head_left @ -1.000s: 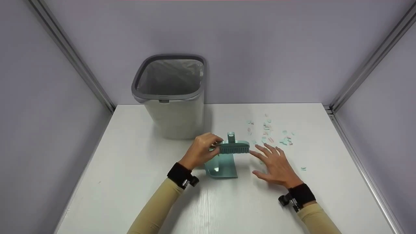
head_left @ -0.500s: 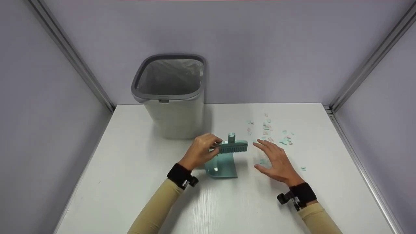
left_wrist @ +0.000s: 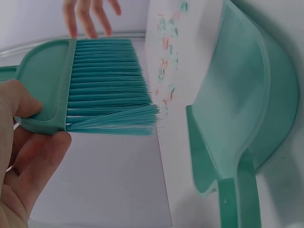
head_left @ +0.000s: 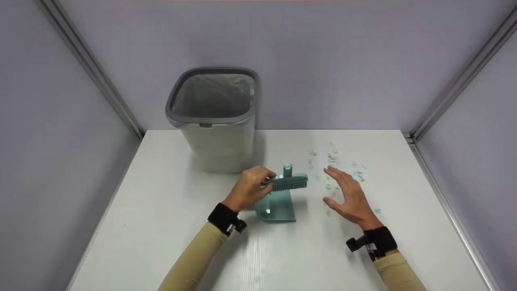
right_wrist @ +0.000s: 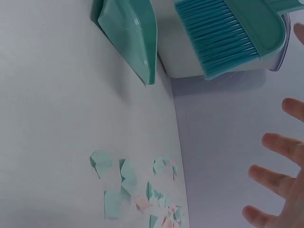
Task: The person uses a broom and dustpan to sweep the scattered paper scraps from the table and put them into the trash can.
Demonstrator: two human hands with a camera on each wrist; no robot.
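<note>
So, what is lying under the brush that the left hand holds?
The dustpan lies on the table under the brush. Its handle end is partly covered by the brush in the head view.

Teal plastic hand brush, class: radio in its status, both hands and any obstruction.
Left hand grips teal plastic hand brush. Right hand open beside scattered paper scraps. Teal plastic dustpan below brush. Nothing obstructing.

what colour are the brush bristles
Teal, like the brush body; clearest in the left wrist view.

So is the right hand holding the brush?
No, the left hand grips the brush; the right hand hovers open.
</note>
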